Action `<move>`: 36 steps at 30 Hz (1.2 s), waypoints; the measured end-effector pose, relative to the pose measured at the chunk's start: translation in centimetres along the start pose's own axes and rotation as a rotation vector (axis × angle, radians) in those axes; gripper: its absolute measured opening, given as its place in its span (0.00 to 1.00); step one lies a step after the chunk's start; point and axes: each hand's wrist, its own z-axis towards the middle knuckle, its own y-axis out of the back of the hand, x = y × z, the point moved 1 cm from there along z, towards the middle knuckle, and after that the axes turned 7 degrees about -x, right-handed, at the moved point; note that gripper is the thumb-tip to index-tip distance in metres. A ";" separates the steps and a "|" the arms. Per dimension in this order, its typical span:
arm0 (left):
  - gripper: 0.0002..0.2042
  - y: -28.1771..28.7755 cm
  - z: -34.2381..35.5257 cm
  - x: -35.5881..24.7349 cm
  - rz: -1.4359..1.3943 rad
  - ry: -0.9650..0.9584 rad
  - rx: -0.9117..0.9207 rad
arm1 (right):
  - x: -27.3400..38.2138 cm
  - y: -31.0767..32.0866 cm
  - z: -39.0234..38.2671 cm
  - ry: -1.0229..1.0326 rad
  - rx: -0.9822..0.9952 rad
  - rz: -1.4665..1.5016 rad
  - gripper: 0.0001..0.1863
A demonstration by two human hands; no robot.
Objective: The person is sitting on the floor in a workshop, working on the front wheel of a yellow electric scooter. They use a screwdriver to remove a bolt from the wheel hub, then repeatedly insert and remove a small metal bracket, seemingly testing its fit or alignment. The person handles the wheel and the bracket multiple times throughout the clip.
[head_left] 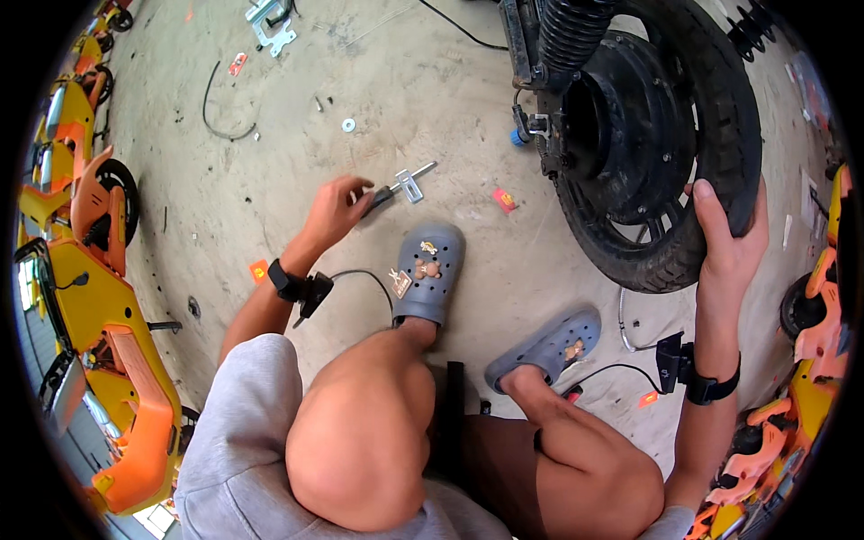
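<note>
My right hand [733, 229] grips the lower right of a black wheel with a knobbly tyre [661, 270]; the thumb lies on the near side and the fingers wrap behind. The wheel hangs on a fork with a black coil spring [576, 40]. On the ground, a screwdriver [382, 194] with a dark handle points up and right, its shaft by a small silver metal bracket [409, 186]. Beside the handle's end is my left hand [337, 211], fingers apart and slightly curled. Whether it touches the handle is hard to see.
A washer [348, 125], a bolt [319, 104], a black cable [211, 108] and a metal bracket plate [274, 36] lie on the dusty floor. Yellow-and-orange vehicles [126, 360] line the left, with more on the right [810, 360]. My grey clogs [430, 292] stand between.
</note>
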 end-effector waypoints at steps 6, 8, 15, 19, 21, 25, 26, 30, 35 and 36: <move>0.16 -2.2 -0.4 0.8 0.084 -0.081 -0.078 | -0.2 0.1 0.1 0.041 0.014 0.006 0.24; 0.18 -4.1 0.1 -0.3 0.178 -0.167 -0.176 | -0.2 -0.1 0.1 0.044 0.015 0.011 0.24; 0.18 -8.3 1.2 1.1 0.272 -0.085 -0.200 | -0.1 0.0 0.1 0.040 0.013 -0.007 0.25; 0.19 -8.3 0.6 0.1 0.295 -0.102 -0.262 | -0.3 0.0 0.0 0.050 0.005 0.011 0.25; 0.20 -8.3 0.3 -0.2 0.341 -0.127 -0.264 | -0.4 0.0 0.0 0.040 0.001 0.023 0.25; 0.22 -8.4 0.6 -0.5 0.316 -0.054 -0.167 | -0.3 0.0 0.0 0.050 0.010 0.013 0.24; 0.22 -8.3 0.7 -0.7 0.295 -0.030 -0.148 | -0.3 0.0 -0.1 0.040 0.012 0.016 0.24; 0.18 -8.3 1.1 -1.7 0.179 -0.086 -0.129 | -0.4 0.1 0.0 0.027 0.016 0.003 0.24; 0.12 -7.4 1.7 -2.2 -0.313 0.029 0.022 | 0.0 -0.2 0.1 0.052 0.005 0.018 0.24; 0.12 -6.4 2.4 -4.3 -0.352 0.046 0.065 | -0.3 -0.1 0.1 0.059 -0.008 0.012 0.24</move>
